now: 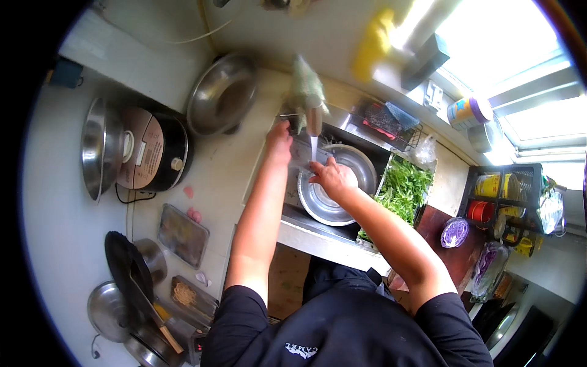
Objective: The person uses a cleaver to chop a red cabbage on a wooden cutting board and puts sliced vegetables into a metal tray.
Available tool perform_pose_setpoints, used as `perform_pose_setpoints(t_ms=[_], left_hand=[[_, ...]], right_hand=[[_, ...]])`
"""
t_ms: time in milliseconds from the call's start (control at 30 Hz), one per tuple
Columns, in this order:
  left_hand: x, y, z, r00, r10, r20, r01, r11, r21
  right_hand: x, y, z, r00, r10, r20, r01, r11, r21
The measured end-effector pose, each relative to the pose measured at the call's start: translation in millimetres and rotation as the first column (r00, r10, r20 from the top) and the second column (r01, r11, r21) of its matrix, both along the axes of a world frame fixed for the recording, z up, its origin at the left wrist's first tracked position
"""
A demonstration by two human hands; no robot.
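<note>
Water runs from the faucet (314, 117) in a stream down to the fingers of my right hand (337, 179), which are spread over a metal bowl (323, 218) in the sink. Nothing shows in that hand. Another round metal basin (367, 165) lies partly behind the bowl. My left hand (279, 137) is at the sink's upper left edge, near the base of the faucet; its fingertips are partly hidden, and what they touch is unclear. A pale green cloth (306, 82) hangs behind the faucet. Right of the bowls, cut leafy greens (401, 190) fill a tray.
A large metal basin (202, 110) and a rice cooker (160, 151) stand left of the sink. A lidded container (183, 236) lies nearer. At right are a halved purple cabbage (455, 232) on a dark red board (431, 229) and a black rack (502, 167). A wire basket (408, 140) sits behind the sink.
</note>
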State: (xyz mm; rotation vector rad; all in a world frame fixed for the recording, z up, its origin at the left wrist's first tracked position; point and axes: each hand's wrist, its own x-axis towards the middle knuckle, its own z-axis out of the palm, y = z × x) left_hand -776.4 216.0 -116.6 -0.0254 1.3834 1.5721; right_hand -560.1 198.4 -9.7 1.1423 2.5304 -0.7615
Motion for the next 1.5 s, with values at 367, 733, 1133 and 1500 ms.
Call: perform_pose_setpoints(t_ms=[367, 733, 1133, 1500], left_hand=[[-109.7, 35.3, -19.0, 0.980, -0.193, -0.045, 0.197, 0.932, 0.306], [139.0, -114.9, 77.0, 0.006, -0.406, -0.914, 0.745, 0.612, -0.267], [120.1, -92.4, 58.7, -0.418, -0.232, -0.878, 0.492, 0.755, -0.434], [81.3, -67.3, 86.0, -0.139, -0.609, -0.781, 0.144, 0.768, -0.624]], right_hand=[[83.6, -3.9, 7.8, 0.992, 0.024, -0.123, -0.017, 0.998, 0.056], [92.4, -10.3, 30.4, 0.973, 0.000, -0.233, 0.022, 0.996, 0.091], [168.8, -36.9, 80.3, 0.914, -0.025, -0.406, 0.103, 0.980, 0.172], [429.8, -186.2, 103.5, 0.901, -0.273, -0.336, 0.353, 0.913, 0.206]])
